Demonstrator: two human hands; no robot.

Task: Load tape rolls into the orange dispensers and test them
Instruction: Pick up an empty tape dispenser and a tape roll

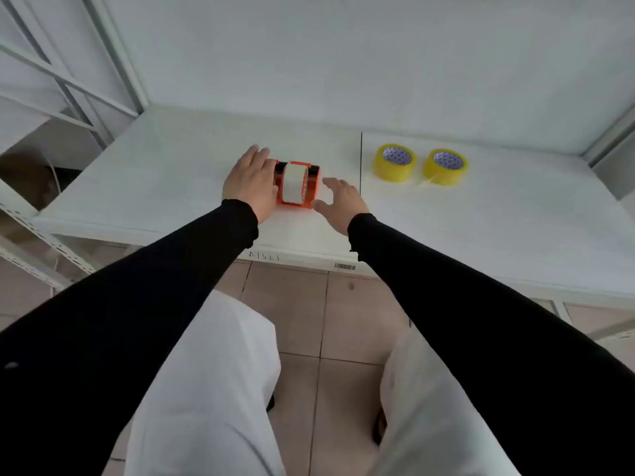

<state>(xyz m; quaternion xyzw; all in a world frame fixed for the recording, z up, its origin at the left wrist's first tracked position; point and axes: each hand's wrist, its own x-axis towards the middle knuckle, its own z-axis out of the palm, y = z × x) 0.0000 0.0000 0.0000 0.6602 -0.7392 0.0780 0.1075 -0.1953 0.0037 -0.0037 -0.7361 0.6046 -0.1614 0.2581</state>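
An orange dispenser (312, 187) with a black top stands on the white shelf (165, 187), and a pale tape roll (294, 183) sits upright in it. My left hand (250, 182) lies against the dispenser's left side, fingers wrapped over its far end. Just to its right, my right hand (338, 201) hovers with spread fingers, its thumb close to the orange base. Two yellow tape rolls (394, 162) (445, 166) lie flat further right.
A thin black seam (361, 159) splits the shelf between the dispenser and the yellow rolls. Metal rack struts (72, 87) rise at the left. The shelf's front edge carries a barcode label (344, 266). Tiled floor and my legs lie below.
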